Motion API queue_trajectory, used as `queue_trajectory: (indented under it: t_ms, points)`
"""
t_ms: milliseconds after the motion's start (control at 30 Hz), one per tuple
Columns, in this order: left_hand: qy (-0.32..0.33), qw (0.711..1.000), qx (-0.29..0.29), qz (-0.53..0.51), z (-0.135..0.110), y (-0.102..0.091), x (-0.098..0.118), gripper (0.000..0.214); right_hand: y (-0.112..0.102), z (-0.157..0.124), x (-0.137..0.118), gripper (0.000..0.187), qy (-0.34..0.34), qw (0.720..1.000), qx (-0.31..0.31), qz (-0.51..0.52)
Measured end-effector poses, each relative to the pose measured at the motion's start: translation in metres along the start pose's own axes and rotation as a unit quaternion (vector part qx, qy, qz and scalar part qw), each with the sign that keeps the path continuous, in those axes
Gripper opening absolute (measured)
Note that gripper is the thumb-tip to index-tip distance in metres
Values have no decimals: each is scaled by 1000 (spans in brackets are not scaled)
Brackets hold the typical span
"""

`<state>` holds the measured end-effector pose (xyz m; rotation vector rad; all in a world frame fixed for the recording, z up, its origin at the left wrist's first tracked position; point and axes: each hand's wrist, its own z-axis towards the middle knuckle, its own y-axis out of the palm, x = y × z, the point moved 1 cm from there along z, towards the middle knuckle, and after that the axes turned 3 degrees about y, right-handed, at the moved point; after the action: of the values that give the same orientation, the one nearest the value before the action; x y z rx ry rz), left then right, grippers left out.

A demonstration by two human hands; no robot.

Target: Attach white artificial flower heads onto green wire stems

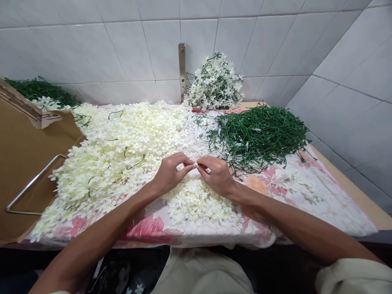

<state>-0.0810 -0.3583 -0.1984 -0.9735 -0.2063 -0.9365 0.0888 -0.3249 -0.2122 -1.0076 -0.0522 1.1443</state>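
Two hands, left and right, pinch a white artificial sprig.

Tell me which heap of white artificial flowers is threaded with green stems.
The mounded white bunch by the tiled wall; the large cream heap is mostly loose blossoms.

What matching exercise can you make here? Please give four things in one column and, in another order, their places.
Things:
1. cream flower heads
2. green stems
3. white flower bunch
4. steel bracket

Places:
A. on the tile wall
B. right of the flowered cloth
C. left of the cloth
D. at the back, by the wall

Pairs: 1-C, 2-B, 3-D, 4-A
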Motion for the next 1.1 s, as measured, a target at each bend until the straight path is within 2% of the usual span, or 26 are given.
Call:
queue_trajectory:
  t_ms: [133, 333, 500, 667, 767, 867, 1000, 1100]
  points:
    - [3, 1000, 7, 24, 0, -2, 4, 23, 2, -1, 0, 19, -22, 1000, 20, -3]
    - [-7, 999, -8, 49, 1, -6, 0, 19, -3, 1, -4, 13, 14, 997, 51, 51]
    - [-27, 999, -6, 19, 1, -4, -3, 18, -6, 3, -6, 10, 76, 993, 11, 93]
    - [-112, 991, -7, -73, 2, -2, -4, 18, -5, 4, -3, 8, 70, 989, -50, 118]
    - [-119, 988, -11, -102, 2, -3, -6, 17, -6, 4, -3, 8, 98, 983, -71, 141]
    - [-103, 989, -12, -106, 2, -4, -7, 15, -6, 5, -3, 11, 162, 952, -107, 235]
    - [-100, 981, -18, -167, 2, -3, -8, 15, -3, 7, 1, 20, 224, 866, -118, 431]
    - [-92, 982, -17, -166, 2, -2, -8, 12, 0, 9, 6, 26, 249, 811, -124, 515]
